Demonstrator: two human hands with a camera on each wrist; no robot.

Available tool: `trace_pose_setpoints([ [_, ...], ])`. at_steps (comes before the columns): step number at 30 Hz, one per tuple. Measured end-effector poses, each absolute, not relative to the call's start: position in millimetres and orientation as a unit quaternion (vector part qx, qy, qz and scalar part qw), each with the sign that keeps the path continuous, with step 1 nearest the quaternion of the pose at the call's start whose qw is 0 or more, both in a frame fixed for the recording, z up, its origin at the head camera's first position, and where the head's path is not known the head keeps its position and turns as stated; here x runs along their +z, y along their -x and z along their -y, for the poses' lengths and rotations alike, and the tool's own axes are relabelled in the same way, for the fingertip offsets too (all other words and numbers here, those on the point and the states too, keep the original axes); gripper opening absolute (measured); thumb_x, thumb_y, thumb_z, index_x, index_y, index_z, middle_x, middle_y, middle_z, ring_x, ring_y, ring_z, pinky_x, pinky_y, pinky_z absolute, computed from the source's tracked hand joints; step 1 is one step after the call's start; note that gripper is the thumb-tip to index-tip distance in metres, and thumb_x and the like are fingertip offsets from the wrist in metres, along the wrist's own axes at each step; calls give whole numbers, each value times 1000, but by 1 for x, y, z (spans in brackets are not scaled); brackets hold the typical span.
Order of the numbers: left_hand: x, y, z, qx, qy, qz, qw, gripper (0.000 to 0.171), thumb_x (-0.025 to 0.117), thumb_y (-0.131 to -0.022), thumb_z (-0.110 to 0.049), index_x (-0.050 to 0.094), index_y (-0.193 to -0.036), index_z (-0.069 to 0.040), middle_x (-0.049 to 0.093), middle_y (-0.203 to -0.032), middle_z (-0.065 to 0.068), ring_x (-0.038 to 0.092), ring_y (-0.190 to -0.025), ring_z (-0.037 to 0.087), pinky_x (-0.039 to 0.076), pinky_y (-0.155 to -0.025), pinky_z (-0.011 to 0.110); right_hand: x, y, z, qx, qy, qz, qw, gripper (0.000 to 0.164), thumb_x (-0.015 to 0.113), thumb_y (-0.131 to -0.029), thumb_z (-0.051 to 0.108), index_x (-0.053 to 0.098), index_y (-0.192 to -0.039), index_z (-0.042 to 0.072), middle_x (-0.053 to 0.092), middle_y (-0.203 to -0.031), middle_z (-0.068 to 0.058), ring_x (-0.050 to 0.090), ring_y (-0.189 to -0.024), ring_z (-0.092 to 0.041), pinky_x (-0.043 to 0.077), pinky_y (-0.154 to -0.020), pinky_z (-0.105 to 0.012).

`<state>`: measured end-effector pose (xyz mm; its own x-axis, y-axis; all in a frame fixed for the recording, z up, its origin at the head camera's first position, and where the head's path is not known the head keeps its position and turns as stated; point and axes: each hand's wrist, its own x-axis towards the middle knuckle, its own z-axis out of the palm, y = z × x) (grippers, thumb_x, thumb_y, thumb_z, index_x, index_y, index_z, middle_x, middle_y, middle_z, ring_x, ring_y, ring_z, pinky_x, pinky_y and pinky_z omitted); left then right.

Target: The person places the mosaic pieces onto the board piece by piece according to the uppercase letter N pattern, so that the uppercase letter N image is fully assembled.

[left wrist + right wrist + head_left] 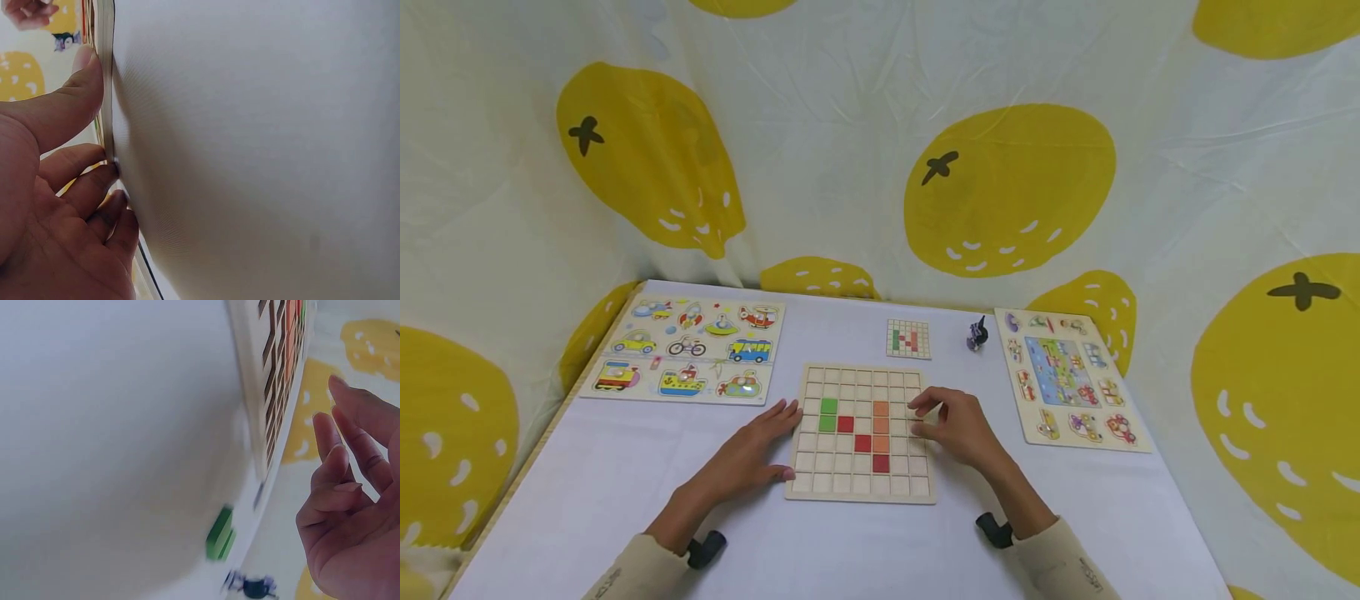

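Observation:
A wooden grid board (823, 482) lies flat on the table. Set into its cells are two green tiles (828, 407), three red tiles (862, 443) and a column of orange tiles (881, 424). My left hand (747, 454) rests at the board's left side, thumb and fingertips touching its edge. Over the right edge hovers my right hand (958, 427), its fingers loosely bent and thumb apart from them, with nothing visible between. In the right wrist view, green blocks (220, 534) lie on the table beyond the board; in the head view I cannot make them out.
Behind the board lies a small pattern card (908, 340), with a small dark figurine (977, 334) to its right. A vehicle puzzle board (685, 354) lies at the back left, another picture puzzle (1071, 379) at the right. A lemon-print curtain (850, 167) hangs behind.

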<state>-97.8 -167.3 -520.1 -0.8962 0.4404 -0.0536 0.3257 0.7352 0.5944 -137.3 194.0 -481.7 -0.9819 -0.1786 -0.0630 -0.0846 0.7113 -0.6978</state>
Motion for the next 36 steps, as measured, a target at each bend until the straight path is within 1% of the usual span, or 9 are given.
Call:
trace_pose_setpoints([
  [4, -521, 98, 168, 302, -207, -926, 96, 97, 93, -81, -24, 43, -162, -7, 35, -173, 10, 26, -164, 39, 35, -125, 63, -483, 136, -212, -362, 58, -929, 55, 30, 92, -82, 14, 79, -109, 20, 76, -98, 3, 54, -78, -18, 43, -68, -26],
  [10, -521, 99, 168, 308, -205, -924, 98, 97, 93, -82, -25, 43, -162, -7, 34, -174, 10, 25, -164, 39, 34, -125, 64, -488, 137, -240, -333, 33, -941, 46, 31, 92, -81, 13, 80, -109, 19, 77, -99, 2, 54, -78, -17, 43, -68, -25],
  [17, -521, 99, 168, 308, -202, -924, 100, 97, 93, -81, -26, 43, -162, -7, 35, -174, 9, 25, -164, 39, 34, -126, 63, -488, 136, -260, -300, -11, -952, 57, 28, 91, -82, 13, 79, -107, 15, 77, -102, -3, 56, -83, -20, 43, -71, -31],
  [21, -521, 99, 168, 306, -202, -925, 101, 97, 93, -81, -26, 43, -162, -8, 35, -174, 9, 25, -164, 39, 34, -126, 63, -490, 135, -262, -286, -32, -955, 71, 27, 91, -82, 14, 78, -106, 16, 76, -100, -2, 58, -84, -20, 43, -70, -32],
  [29, -520, 98, 168, 303, -201, -926, 100, 97, 93, -81, -25, 43, -162, -7, 35, -173, 10, 26, -164, 39, 34, -126, 62, -498, 135, -251, -273, -51, -957, 77, 24, 91, -81, 17, 79, -102, 17, 70, -91, -1, 60, -86, -21, 41, -69, -32],
  [36, -518, 97, 167, 302, -198, -927, 101, 96, 93, -82, -24, 43, -162, -7, 35, -174, 10, 25, -164, 39, 34, -126, 63, -493, 134, -243, -261, -36, -961, 86, 23, 92, -79, 13, 78, -95, 17, 71, -91, 1, 61, -91, -21, 44, -76, -34],
])
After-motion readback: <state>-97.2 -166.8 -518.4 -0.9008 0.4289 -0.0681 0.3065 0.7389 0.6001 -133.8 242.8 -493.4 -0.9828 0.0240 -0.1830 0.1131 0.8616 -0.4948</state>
